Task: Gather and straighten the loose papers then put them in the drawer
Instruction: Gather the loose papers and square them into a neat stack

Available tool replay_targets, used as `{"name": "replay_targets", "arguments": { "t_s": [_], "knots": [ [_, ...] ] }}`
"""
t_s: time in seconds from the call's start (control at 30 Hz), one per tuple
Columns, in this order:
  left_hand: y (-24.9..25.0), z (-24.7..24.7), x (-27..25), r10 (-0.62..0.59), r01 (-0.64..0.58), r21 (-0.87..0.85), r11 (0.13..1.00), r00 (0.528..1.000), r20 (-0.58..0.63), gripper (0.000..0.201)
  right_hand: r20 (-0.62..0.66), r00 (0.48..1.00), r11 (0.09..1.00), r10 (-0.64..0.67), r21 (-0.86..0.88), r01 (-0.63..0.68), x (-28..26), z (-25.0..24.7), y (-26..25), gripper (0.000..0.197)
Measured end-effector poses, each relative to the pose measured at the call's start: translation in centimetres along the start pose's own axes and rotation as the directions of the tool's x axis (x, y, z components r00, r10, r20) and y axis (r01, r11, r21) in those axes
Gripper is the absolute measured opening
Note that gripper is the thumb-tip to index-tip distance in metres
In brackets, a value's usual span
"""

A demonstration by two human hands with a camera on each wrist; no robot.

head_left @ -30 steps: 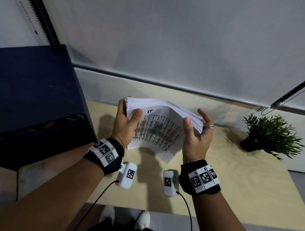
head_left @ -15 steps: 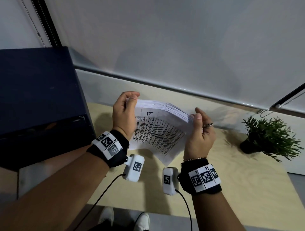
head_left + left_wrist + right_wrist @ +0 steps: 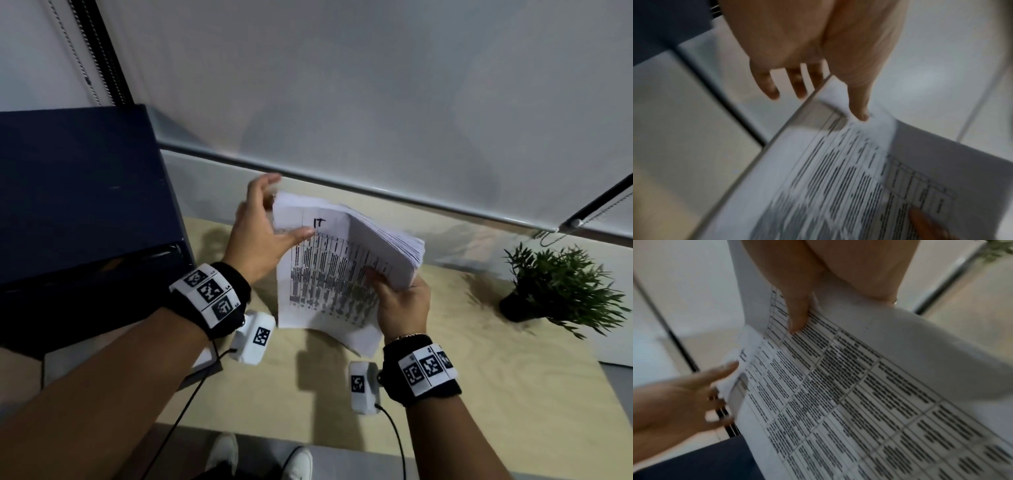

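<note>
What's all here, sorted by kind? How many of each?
Hands: 2, left hand and right hand
Stack of papers: 1
Potted plant: 1
Dark blue cabinet: 1
Wooden table: 1
Total: 6

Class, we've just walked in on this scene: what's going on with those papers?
A person is tidying a thick stack of papers held above a wooden desk. The right hand grips the stack's lower right edge, thumb on the printed top sheet. The left hand steadies the left edge, thumb on the page, fingers open. The sheets look fanned and uneven. A dark blue cabinet stands at the left, a potted plant at the right.
</note>
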State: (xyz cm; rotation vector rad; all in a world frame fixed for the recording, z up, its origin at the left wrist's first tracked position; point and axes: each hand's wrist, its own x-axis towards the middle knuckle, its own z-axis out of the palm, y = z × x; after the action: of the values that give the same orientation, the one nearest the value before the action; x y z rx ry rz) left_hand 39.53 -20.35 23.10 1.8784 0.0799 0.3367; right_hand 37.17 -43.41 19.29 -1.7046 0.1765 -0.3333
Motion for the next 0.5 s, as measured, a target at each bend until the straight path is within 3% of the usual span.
{"name": "replay_targets", "arguments": {
  "t_s": [0.03,0.1,0.17,0.2,0.23,0.3,0.4,0.43,0.5],
  "knots": [
    [1.1,-0.4,0.1,0.112,-0.110,0.174,0.979,0.994,-0.001,0.097,0.014,0.998,0.997,-0.058,-0.055,0.059,0.3,-0.2,-0.7,0.017],
    [3.3,-0.3,0.3,0.297,-0.318,0.479,0.818,0.947,0.121,0.102,0.083,0.972,0.942,-0.221,-0.240,0.235,0.7,-0.1,-2.2,0.013],
    [4.7,0.3,0.5,0.362,-0.466,0.570,0.677,0.885,0.295,0.067,0.217,0.900,0.807,-0.377,-0.400,0.434,1.1,0.4,-3.3,0.009],
    [5.0,0.5,0.6,0.378,-0.509,0.526,0.681,0.860,0.343,0.040,0.251,0.880,0.763,-0.404,-0.437,0.476,1.3,0.7,-3.7,0.009],
    [4.9,0.6,0.8,0.362,-0.505,0.457,0.732,0.857,0.367,0.020,0.252,0.876,0.751,-0.412,-0.451,0.483,1.5,0.8,-3.9,0.012],
    [3.9,0.3,1.2,0.269,-0.374,0.334,0.865,0.908,0.321,0.017,0.157,0.887,0.740,-0.435,-0.499,0.452,1.9,0.2,-3.2,0.032],
    [2.3,-1.4,1.8,0.099,-0.127,0.111,0.986,0.969,0.227,0.023,-0.110,0.926,0.718,-0.362,-0.666,0.202,2.2,-2.5,0.1,0.098],
    [1.8,-2.0,1.7,0.060,-0.072,0.049,0.996,0.975,0.216,0.027,-0.191,0.941,0.774,-0.281,-0.625,0.104,2.1,-3.3,1.3,0.115],
    [0.6,-2.9,1.4,-0.029,0.042,-0.058,0.997,0.978,0.207,0.028,-0.243,0.966,0.937,-0.092,-0.349,0.001,2.6,-4.5,4.0,0.134]
  ]
}}
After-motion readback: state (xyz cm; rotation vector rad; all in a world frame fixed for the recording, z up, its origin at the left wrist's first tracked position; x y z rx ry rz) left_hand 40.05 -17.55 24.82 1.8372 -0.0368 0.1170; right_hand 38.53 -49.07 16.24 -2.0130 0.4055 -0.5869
